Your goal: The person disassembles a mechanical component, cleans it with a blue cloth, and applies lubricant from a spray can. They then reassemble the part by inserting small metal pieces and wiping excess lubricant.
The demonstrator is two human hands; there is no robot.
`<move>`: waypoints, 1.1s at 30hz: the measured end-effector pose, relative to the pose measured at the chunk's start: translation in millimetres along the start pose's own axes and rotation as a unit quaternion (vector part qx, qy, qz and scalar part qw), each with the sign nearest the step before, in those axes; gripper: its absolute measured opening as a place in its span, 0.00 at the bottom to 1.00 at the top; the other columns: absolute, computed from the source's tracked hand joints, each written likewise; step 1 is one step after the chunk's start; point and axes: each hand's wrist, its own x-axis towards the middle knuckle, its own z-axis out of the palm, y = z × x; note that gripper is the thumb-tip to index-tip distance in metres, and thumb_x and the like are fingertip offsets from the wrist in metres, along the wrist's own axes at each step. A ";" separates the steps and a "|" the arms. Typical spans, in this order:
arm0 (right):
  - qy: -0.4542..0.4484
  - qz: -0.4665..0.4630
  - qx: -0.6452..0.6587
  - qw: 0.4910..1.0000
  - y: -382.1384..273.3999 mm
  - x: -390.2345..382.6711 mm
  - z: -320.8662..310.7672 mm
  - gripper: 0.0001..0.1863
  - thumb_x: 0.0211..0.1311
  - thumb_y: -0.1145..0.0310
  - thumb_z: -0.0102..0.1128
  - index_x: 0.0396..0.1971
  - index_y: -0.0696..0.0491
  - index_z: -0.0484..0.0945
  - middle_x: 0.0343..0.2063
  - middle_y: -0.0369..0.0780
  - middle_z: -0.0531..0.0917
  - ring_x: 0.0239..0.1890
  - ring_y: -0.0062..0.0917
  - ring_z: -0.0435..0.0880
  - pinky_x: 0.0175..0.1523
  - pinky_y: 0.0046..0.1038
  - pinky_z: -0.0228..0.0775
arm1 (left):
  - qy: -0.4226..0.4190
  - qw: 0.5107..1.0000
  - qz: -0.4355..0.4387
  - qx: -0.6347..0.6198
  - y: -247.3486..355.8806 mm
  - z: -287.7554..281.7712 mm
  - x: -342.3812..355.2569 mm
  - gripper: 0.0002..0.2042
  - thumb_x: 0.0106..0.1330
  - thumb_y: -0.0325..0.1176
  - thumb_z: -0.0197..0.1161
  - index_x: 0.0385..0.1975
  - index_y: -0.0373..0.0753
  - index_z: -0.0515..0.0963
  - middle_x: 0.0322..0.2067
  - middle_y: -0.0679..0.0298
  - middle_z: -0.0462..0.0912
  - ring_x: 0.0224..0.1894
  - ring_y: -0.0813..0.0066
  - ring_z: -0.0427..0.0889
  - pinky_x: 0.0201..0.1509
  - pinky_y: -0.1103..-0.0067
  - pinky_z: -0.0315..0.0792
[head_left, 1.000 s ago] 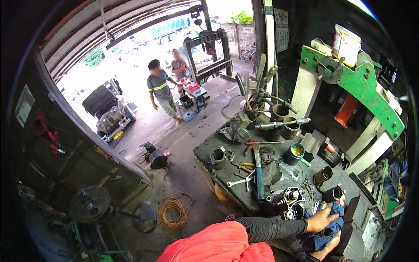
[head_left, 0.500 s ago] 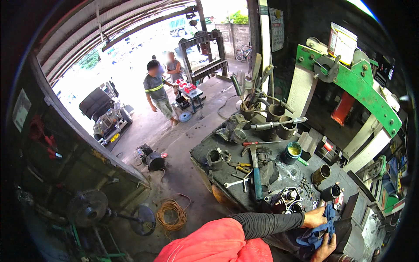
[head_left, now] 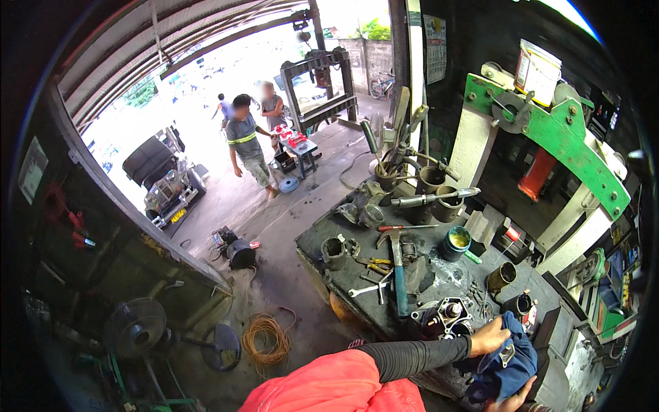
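Observation:
A dark blue cloth [head_left: 516, 371] is spread between my hands over the near right end of the workbench. My left hand [head_left: 489, 338], below a black sleeve, grips the cloth's upper left edge. At the lower edge, my right hand [head_left: 515, 397] holds the cloth from beneath, with its fingers partly hidden. On the cloth rests a small metal part [head_left: 506, 355] with a hole. Close to my left wrist sits a metal housing [head_left: 449, 310] with a shaft in its middle.
The workbench [head_left: 364, 295] carries a hammer [head_left: 399, 271], a wrench [head_left: 371, 288], pliers [head_left: 378, 264], a tub of yellowish grease [head_left: 456, 242] and several metal cans. A green-and-white press frame [head_left: 549, 130] stands behind. Orange cable [head_left: 266, 340] lies coiled on the floor. Two people stand near a small table [head_left: 300, 145].
The bunched cloth is now opened out, showing the metal part on it. My right hand has moved slightly down. Another person appears in the background.

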 end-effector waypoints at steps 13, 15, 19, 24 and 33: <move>0.059 -0.280 -0.422 0.860 31.1 36.4 -11.0 0.25 0.81 0.55 0.55 0.52 0.66 0.79 0.43 0.43 0.85 0.42 0.26 0.79 0.51 0.33 0.73 | 0.108 0.974 0.099 0.175 23.0 46.1 1.3 0.31 0.73 0.34 0.57 0.71 0.26 0.56 0.44 0.28 0.80 0.50 0.31 0.81 0.53 0.50 0.74; 0.145 -0.217 -0.353 0.898 58.1 24.5 -9.6 0.28 0.80 0.55 0.58 0.59 0.70 0.77 0.51 0.47 0.85 0.50 0.30 0.81 0.60 0.33 0.72 | 0.178 0.967 0.075 0.165 28.1 46.3 15.0 0.30 0.73 0.35 0.60 0.70 0.27 0.58 0.45 0.29 0.81 0.51 0.29 0.80 0.53 0.51 0.74; 0.167 -0.353 -0.414 0.823 69.3 27.6 -13.1 0.31 0.79 0.54 0.60 0.62 0.71 0.75 0.53 0.49 0.84 0.50 0.30 0.81 0.59 0.32 0.74 | 0.148 0.960 0.080 0.223 35.9 53.6 21.4 0.35 0.75 0.36 0.57 0.75 0.28 0.52 0.42 0.30 0.83 0.48 0.31 0.83 0.55 0.50 0.74; 0.130 -0.226 -0.486 0.834 1.6 63.5 -26.6 0.31 0.80 0.52 0.54 0.57 0.71 0.78 0.45 0.55 0.87 0.44 0.40 0.83 0.53 0.39 0.75 | 0.096 0.958 0.136 0.235 45.9 60.9 10.9 0.36 0.73 0.34 0.57 0.75 0.25 0.51 0.42 0.28 0.82 0.46 0.30 0.82 0.53 0.48 0.73; 0.135 -0.284 -0.404 0.859 18.3 50.9 -16.2 0.21 0.80 0.59 0.58 0.44 0.68 0.79 0.33 0.43 0.83 0.37 0.30 0.77 0.49 0.34 0.72 | 0.205 0.947 0.179 0.173 44.0 62.1 15.6 0.35 0.74 0.35 0.59 0.75 0.28 0.53 0.46 0.30 0.82 0.50 0.32 0.82 0.55 0.49 0.73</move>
